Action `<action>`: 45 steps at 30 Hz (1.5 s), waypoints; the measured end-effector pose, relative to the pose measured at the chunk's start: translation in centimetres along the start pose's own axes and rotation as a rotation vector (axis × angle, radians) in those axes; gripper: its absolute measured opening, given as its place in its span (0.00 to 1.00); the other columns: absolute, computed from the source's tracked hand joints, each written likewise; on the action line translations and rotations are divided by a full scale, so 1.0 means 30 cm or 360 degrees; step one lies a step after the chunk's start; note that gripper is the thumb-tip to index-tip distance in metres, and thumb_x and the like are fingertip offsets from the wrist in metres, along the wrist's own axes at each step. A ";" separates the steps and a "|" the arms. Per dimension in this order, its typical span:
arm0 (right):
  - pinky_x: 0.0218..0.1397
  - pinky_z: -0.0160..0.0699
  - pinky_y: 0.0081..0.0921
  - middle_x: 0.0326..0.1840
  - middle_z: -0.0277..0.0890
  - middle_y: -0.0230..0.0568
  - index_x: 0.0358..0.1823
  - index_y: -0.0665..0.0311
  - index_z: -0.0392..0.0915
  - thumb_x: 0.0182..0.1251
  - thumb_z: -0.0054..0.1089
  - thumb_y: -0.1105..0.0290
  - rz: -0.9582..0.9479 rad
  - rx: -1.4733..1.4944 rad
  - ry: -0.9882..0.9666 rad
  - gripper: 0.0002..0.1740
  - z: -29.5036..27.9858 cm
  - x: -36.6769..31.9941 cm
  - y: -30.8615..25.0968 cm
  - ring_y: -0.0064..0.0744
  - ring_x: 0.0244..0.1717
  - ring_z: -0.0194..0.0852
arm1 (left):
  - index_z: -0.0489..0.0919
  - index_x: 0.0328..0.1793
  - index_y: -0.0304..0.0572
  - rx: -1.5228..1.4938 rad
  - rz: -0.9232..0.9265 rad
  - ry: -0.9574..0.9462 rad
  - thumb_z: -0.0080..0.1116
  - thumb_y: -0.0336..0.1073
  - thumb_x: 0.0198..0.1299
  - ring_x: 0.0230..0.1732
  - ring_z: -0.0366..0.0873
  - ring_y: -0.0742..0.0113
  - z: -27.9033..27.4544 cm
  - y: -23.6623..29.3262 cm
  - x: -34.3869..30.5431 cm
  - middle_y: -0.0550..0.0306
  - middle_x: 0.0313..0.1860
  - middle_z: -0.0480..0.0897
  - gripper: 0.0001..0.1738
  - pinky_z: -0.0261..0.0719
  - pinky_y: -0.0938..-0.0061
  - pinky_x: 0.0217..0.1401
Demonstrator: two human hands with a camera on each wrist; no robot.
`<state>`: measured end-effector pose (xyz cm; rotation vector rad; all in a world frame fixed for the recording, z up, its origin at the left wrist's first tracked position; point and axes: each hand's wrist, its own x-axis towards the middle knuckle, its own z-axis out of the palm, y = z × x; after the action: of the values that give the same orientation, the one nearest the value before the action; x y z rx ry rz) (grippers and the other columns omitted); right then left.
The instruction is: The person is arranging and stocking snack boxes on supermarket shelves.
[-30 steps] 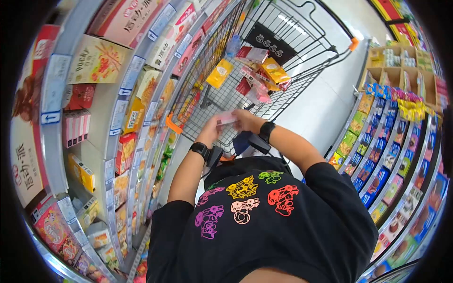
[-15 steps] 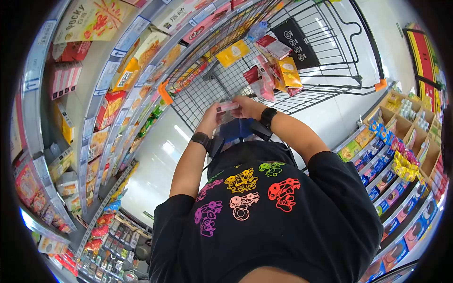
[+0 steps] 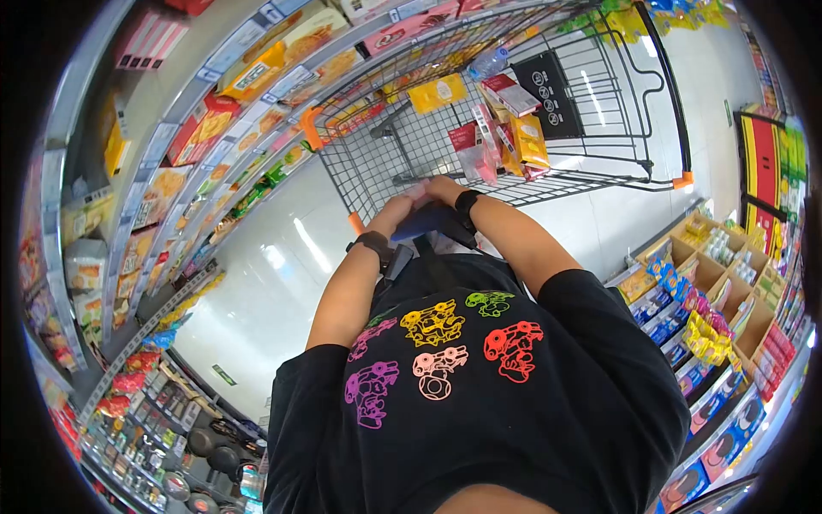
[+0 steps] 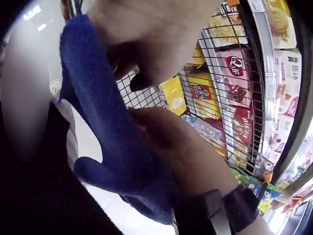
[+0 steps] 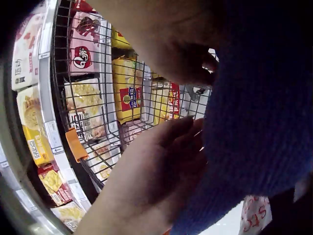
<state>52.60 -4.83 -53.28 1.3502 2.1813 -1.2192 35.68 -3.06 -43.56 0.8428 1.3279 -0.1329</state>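
Observation:
In the head view my left hand [image 3: 396,208] and right hand [image 3: 443,188] come together above the near end of the shopping cart [image 3: 364,184]. A pale pink patch of a small box [image 3: 418,191] shows between them, mostly covered by fingers. Both hands have curled fingers in the wrist views: the left hand [image 4: 151,36] lies across from the right hand [image 4: 166,139]. A fuzzy blue plush thing [image 4: 105,107] with a stubby side arm hangs beside them, nearer the body. It blocks much of the right wrist view and hides the fingertips there.
The cart holds a yellow pack [image 3: 437,92], a dark red box [image 3: 511,94], a pink packet [image 3: 485,163] and a water bottle [image 3: 490,62]. Snack shelves [image 3: 282,73] line the left side. Another snack display [image 3: 685,317] stands at the right.
The body and view have turned, so the cart sits further right and more floor shows at left. Both hands stay together; the pink box, plain before, is now mostly covered.

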 end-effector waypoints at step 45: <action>0.39 0.71 0.26 0.39 0.77 0.35 0.44 0.59 0.74 0.67 0.48 0.50 0.1011 0.2840 0.0039 0.20 -0.129 -0.421 0.405 0.27 0.36 0.74 | 0.82 0.50 0.47 0.0910 -0.0042 0.0399 0.63 0.67 0.42 0.50 0.79 0.48 0.547 0.197 0.390 0.45 0.46 0.83 0.37 0.76 0.64 0.54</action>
<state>69.96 -6.79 -49.19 2.1127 -0.0264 -2.7545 55.18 -4.51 -51.20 1.3570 1.5628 -0.4547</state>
